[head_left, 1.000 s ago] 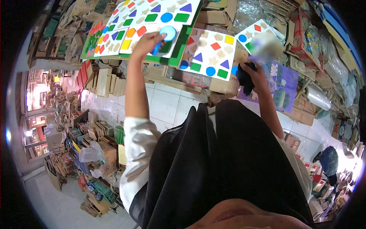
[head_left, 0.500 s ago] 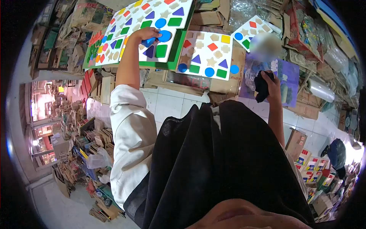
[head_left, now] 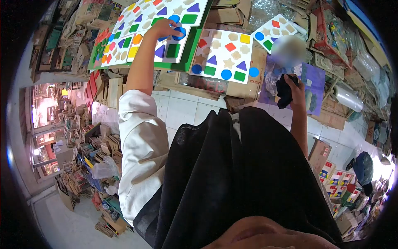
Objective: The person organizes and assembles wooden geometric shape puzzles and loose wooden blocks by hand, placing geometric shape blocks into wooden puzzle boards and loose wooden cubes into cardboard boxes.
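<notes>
My left hand [head_left: 163,29] is over a white shape board [head_left: 186,35], fingers closed at a blue disc [head_left: 180,34]. Another bit of blue shows under the palm, mostly hidden. Close to that hand lie a purple triangle [head_left: 160,51] and a green rectangle [head_left: 173,50] in the board. A black cloth [head_left: 285,92] is bunched in my right hand [head_left: 297,93], held above a purple sheet [head_left: 314,89]. Between the hands lies a second white board [head_left: 224,52] with coloured shapes and bare cut-outs; one loose blue disc [head_left: 253,72] rests at its right edge.
More filled boards lie on a green panel [head_left: 186,62] at the upper left. A small white board [head_left: 286,24] sits at the upper right, near a red crate [head_left: 327,41]. Cardboard [head_left: 258,62] lies underneath. Cluttered stacks of wooden pieces [head_left: 99,145] stand at left.
My left hand has moved slightly up and right, its fingers now reaching onto the blue disc. My right hand still grips the black cloth, nearly unmoved. The view has shifted slightly.
</notes>
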A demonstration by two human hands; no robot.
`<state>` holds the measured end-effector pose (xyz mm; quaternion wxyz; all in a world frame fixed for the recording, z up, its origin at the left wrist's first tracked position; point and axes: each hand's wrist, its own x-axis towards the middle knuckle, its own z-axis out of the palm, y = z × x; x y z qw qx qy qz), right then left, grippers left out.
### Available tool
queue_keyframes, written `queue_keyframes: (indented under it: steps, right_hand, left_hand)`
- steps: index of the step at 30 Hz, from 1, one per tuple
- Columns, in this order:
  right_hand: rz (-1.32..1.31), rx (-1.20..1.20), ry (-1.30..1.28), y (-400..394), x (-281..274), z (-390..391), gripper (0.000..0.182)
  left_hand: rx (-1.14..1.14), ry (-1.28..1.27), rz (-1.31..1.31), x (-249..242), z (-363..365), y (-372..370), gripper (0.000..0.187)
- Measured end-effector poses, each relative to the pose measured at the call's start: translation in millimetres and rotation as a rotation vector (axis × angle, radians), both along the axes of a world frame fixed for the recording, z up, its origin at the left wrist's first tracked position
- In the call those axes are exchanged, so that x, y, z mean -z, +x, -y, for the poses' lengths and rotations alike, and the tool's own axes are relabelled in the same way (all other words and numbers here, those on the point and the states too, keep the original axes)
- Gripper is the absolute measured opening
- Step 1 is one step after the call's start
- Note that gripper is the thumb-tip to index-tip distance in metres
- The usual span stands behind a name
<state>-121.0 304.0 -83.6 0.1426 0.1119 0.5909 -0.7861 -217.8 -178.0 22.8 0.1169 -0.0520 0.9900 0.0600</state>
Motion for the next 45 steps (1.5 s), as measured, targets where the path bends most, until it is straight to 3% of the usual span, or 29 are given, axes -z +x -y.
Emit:
queue_keyframes:
  steps: [2, 5, 7, 11, 13, 14, 16, 17, 18, 20, 22, 24, 25, 26, 27, 28, 29, 30, 31, 32, 36, 38, 39, 40, 41, 42, 44, 45]
  right_hand:
    - [-0.034, -0.029, -0.013, -2, 1, -2, 0.018]
    - [-0.004, -0.034, -0.021, -5, 2, -4, 0.018]
    - [-0.003, -0.003, -0.016, -6, -1, -2, 0.020]
    - [0.008, -0.027, 0.039, -8, -8, -3, 0.021]
    - [-0.071, -0.198, 0.089, -9, -15, -6, 0.021]
    - [-0.073, -0.198, 0.089, -8, -20, -7, 0.021]
    - [-0.231, -0.174, -0.288, -2, -53, 0, 0.020]
    - [-0.229, -0.171, -0.289, -6, -50, 0, 0.020]
    - [-0.533, -0.225, 0.241, -12, -45, -1, 0.019]
    - [-0.807, -0.263, 0.790, -14, -44, -1, 0.018]
    - [-0.432, -0.091, 0.337, -12, -61, 12, 0.017]
    - [-0.480, -0.011, 0.257, -5, -69, 35, 0.017]
    - [-0.448, -0.071, 0.199, -1, -66, 47, 0.019]
    - [-0.507, -0.220, 0.288, 5, -68, 60, 0.020]
    - [-0.682, -0.426, 0.205, 7, -61, 76, 0.022]
    - [-1.117, -0.531, 0.504, 10, -56, 92, 0.025]
    - [-0.986, -0.587, 0.265, 17, -59, 110, 0.029]
    - [-1.063, -0.508, 0.477, 15, -52, 120, 0.031]
    - [-0.933, -0.538, 0.328, 8, -51, 129, 0.030]
    - [-0.802, -0.561, 0.178, 2, -51, 135, 0.029]
    - [-0.566, -0.675, 0.321, -11, -35, 148, 0.025]
    - [-0.324, -0.374, -0.251, -21, -35, 144, 0.022]
    - [-0.297, -0.583, -0.233, -20, -43, 133, 0.021]
    - [-0.295, -0.599, -0.235, -15, -48, 138, 0.021]
    - [-0.895, -0.577, -0.043, -8, -53, 146, 0.019]
    - [-1.039, -0.586, -0.012, -6, -52, 150, 0.018]
    - [-1.328, -0.573, 0.033, -1, -50, 156, 0.017]
    - [-0.848, -0.491, -0.047, -8, -47, 158, 0.016]
  left_hand:
    - [-0.131, 0.091, 0.104, -4, -14, 5, 0.053]
    - [-0.032, -0.020, 0.074, -1, -15, 4, 0.056]
    - [0.177, -0.106, 0.083, 1, -10, 3, 0.061]
    - [0.182, -0.070, 0.036, -12, -10, 11, 0.055]
    - [-0.083, 0.477, -0.127, -25, -13, 18, 0.052]
    - [-0.083, 0.477, -0.129, -28, -18, 23, 0.052]
    - [-0.380, 1.469, -0.228, -35, -48, 46, 0.044]
    - [-0.440, 2.005, -0.086, -25, -65, 62, 0.041]
    - [-0.491, 2.535, 0.097, -6, -85, 80, 0.038]
    - [-0.935, 2.623, -0.020, 31, -143, 118, 0.044]
    - [-1.187, 2.680, 0.284, 51, -194, 150, 0.045]
    - [-1.071, 2.528, 0.210, 80, -219, 163, 0.042]
    - [-1.075, 2.532, 0.228, 85, -228, 165, 0.042]
    - [-0.927, 2.426, 0.159, 88, -233, 167, 0.039]
    - [-0.785, 2.311, 0.086, 88, -236, 168, 0.036]
    - [-0.786, 2.313, 0.083, 85, -235, 168, 0.036]
    - [-0.827, 2.273, 0.004, 79, -233, 168, 0.034]
    - [-0.869, 2.232, -0.071, 76, -230, 169, 0.032]
    - [-0.659, 2.452, 0.002, 85, -222, 168, 0.035]
    - [-0.657, 2.454, 0.002, 93, -216, 171, 0.035]
    - [-0.676, 2.508, -0.120, 85, -210, 180, 0.042]
    - [-0.432, 2.667, -0.035, 77, -203, 183, 0.041]
    - [-0.503, 2.582, -0.154, 80, -200, 184, 0.045]
    - [-0.510, 2.582, -0.175, 86, -199, 187, 0.045]
    - [-0.644, 2.456, -0.211, 92, -198, 189, 0.047]
    - [-0.765, 2.327, -0.236, 89, -202, 189, 0.048]
    - [-0.801, 2.362, -0.258, 82, -209, 191, 0.052]
    - [-0.630, 2.370, -0.230, 73, -212, 192, 0.055]
